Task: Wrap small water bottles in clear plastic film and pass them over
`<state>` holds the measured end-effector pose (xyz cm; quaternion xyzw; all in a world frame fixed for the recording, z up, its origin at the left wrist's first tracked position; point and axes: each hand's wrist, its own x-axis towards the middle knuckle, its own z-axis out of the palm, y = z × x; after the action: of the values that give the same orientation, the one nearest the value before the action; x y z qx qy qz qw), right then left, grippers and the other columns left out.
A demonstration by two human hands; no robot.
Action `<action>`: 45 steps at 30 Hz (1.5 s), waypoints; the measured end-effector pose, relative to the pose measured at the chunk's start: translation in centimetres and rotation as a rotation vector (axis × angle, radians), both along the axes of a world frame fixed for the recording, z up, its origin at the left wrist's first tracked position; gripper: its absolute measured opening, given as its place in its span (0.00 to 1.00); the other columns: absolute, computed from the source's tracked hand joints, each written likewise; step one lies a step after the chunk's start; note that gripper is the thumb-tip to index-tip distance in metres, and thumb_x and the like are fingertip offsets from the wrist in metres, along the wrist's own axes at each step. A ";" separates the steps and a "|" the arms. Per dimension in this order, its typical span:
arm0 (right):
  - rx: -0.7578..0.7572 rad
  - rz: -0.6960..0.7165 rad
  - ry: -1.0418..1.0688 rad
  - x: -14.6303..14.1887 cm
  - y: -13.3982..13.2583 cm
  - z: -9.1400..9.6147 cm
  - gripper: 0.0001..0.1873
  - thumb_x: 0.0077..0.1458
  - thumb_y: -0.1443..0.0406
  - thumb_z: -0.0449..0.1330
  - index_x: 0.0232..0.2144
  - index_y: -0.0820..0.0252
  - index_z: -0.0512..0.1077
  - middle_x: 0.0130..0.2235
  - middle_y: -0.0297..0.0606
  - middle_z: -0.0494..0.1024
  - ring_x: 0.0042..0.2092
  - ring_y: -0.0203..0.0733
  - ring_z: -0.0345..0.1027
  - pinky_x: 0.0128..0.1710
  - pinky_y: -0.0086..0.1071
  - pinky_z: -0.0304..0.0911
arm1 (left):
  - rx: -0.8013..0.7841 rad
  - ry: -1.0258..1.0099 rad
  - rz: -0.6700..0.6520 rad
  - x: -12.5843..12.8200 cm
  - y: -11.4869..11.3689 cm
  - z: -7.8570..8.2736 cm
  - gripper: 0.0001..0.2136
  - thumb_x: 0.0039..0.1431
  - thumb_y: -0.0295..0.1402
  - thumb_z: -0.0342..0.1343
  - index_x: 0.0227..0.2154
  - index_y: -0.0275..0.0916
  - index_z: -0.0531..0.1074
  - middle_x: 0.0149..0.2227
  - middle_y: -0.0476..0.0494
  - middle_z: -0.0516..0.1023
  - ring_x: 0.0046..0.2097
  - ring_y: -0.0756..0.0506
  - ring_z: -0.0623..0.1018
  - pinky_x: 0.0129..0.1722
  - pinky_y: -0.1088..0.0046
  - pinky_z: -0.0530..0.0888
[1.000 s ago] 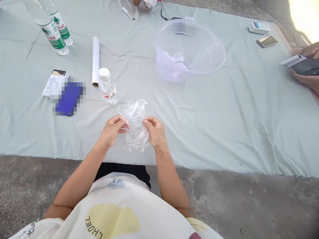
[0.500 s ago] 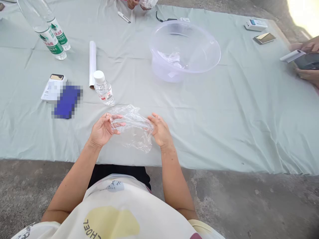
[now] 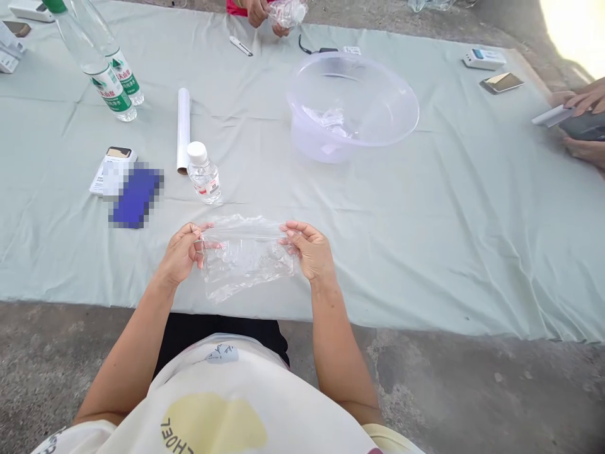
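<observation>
A crinkled sheet of clear plastic film is stretched between my two hands above the near edge of the table. My left hand pinches its left end between thumb and fingers. At the right end, my right hand grips the film the same way, thumb on top. A denser band runs across the upper part of the film, and the rest hangs loosely below. Just beyond it stands a small clear bottle with a white cap. Behind that bottle lies a white roll, its hollow end facing me.
A translucent basin holds crumpled clear plastic. Two large water bottles, a white device and a blurred blue item stand or lie left. A utility knife lies near another person's hands. More hands appear right.
My hands have moved slightly apart and pulled the bunched film into a wider, flatter shape. My right fingers have closed on its end. The view has shifted slightly.
</observation>
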<state>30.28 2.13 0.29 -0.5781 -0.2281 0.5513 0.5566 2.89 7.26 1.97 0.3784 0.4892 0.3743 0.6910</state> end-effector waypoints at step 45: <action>-0.131 0.345 -1.543 5.8 0.7 -3.7 0.31 0.59 0.48 0.54 0.59 0.56 0.69 0.66 0.54 0.63 0.68 0.63 0.53 0.64 0.63 0.46 | 0.648 1.308 -0.509 -1.0 -3.3 -4.6 0.55 0.42 0.63 0.64 0.70 0.40 0.54 0.73 0.25 0.39 0.72 0.23 0.38 0.65 0.32 0.35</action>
<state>36.04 2.88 -3.39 -0.7852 -0.6027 0.0859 0.1130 1.87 3.99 -2.59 0.8067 0.5619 0.0286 0.1808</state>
